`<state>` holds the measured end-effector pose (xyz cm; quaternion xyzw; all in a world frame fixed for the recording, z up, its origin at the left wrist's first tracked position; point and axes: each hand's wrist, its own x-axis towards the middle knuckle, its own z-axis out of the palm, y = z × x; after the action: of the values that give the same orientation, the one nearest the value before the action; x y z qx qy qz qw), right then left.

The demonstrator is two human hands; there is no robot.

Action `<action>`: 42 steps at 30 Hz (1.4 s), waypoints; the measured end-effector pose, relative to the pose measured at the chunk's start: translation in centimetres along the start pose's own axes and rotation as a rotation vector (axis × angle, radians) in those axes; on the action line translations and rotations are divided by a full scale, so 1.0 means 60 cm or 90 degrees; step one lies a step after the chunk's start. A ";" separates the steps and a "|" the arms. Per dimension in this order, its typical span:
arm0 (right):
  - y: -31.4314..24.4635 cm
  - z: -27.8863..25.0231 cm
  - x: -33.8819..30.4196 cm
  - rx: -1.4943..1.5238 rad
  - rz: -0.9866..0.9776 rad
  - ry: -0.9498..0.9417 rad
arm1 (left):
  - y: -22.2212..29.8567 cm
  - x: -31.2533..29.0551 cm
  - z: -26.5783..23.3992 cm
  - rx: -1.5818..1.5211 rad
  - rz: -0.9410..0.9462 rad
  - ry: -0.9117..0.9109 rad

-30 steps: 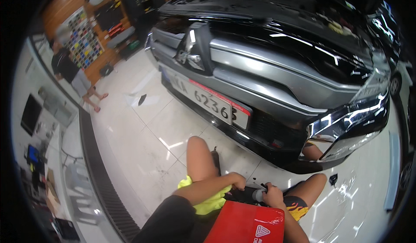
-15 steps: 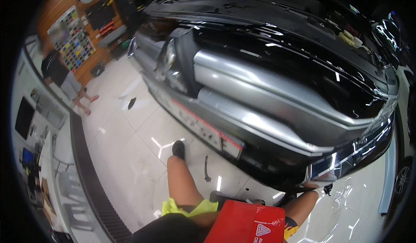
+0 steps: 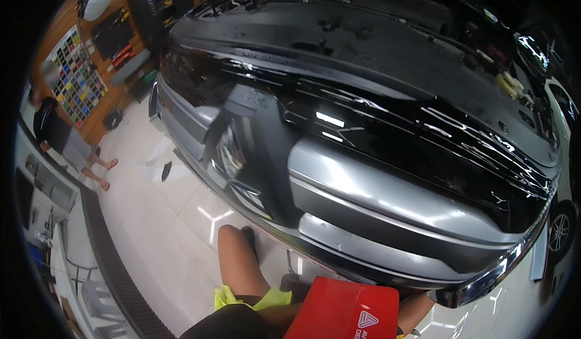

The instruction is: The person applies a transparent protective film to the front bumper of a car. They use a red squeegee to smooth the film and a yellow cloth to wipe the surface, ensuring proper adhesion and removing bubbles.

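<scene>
Neither of my hands shows; any part of them low in the picture is hidden by my body, the red thing or the car. Before me is a dark vehicle end with wide silver trim bars [image 3: 387, 188], a dark grey upright piece [image 3: 260, 151] with a shiny inset, and glossy black bodywork [image 3: 363, 127]. At the lower edge sits a flat red case-like thing [image 3: 342, 315] with a white logo; what holds it cannot be seen. My bent left leg [image 3: 239, 260] comes close to the bumper's lower edge. Part of another bare limb [image 3: 417, 312] shows right of the red thing.
A person [image 3: 57, 130] in a dark top and grey shorts stands at the far left. A dark floor grate [image 3: 115, 260] runs down the left side. Colour samples [image 3: 75, 76] hang on the wooden wall. Another vehicle's wheel [image 3: 560, 230] stands at the right.
My view has shifted closer to the vehicle, and its trim bars fill more of the picture. The plate and the dark strip on the floor are now largely hidden. The person appears farther left.
</scene>
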<state>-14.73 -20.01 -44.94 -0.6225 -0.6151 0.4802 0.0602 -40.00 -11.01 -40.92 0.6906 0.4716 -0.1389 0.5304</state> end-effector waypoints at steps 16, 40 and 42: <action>-0.107 0.166 0.034 0.013 0.073 0.261 | -0.057 -0.049 0.036 0.134 0.169 -0.088; -0.182 0.084 0.082 0.283 0.131 0.139 | -0.039 -0.041 -0.085 0.170 0.122 -0.169; -0.187 0.078 0.098 0.289 0.156 0.160 | -0.031 -0.034 -0.115 0.174 0.132 -0.182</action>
<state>-27.09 -14.89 -43.03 -0.7173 -0.3999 0.5282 0.2156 -44.66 -6.08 -37.86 0.7739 0.2951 -0.2428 0.5050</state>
